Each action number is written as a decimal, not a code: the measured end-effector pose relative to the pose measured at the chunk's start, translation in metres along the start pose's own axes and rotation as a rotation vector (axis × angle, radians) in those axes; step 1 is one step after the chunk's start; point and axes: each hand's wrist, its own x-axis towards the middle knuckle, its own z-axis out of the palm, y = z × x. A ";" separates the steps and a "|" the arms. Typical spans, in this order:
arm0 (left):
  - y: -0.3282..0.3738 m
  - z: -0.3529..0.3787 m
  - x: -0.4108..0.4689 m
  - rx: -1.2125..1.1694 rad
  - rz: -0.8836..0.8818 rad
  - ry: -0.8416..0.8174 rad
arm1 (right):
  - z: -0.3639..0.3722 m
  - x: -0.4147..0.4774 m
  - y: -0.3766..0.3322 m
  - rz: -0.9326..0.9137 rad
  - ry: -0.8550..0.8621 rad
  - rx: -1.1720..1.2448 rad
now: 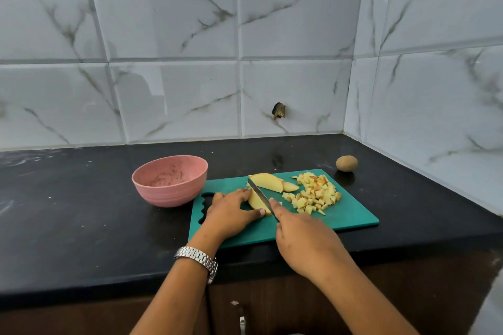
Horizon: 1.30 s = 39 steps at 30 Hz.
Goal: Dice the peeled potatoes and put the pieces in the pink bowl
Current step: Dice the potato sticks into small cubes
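A green cutting board (343,216) lies on the black counter. My left hand (231,212) pins a pale potato slice (255,202) flat on the board. My right hand (302,236) grips a knife (260,193), its blade lying across that slice and pointing away to the left. Behind the blade rest larger potato slabs (268,182). A heap of diced potato (315,193) covers the board's right part. The pink bowl (170,181) stands just left of the board with only specks inside.
A whole unpeeled potato (346,163) sits on the counter behind the board's right corner. Marble-patterned tile walls close off the back and the right side. The counter's front edge (109,283) runs under my forearms, with dark cabinets below.
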 end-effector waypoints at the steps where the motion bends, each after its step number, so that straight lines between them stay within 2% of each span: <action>1: 0.000 0.000 0.000 0.010 0.002 0.000 | 0.002 0.000 -0.001 0.011 -0.001 -0.011; 12: -0.001 0.001 0.002 0.038 0.013 -0.002 | 0.004 -0.002 -0.008 0.036 -0.019 -0.079; 28: -0.004 -0.001 0.004 -0.028 0.032 0.002 | -0.006 0.038 -0.030 0.039 -0.146 -0.149; 39: -0.005 0.001 0.006 -0.021 -0.048 -0.009 | -0.004 -0.018 -0.002 0.025 -0.191 -0.129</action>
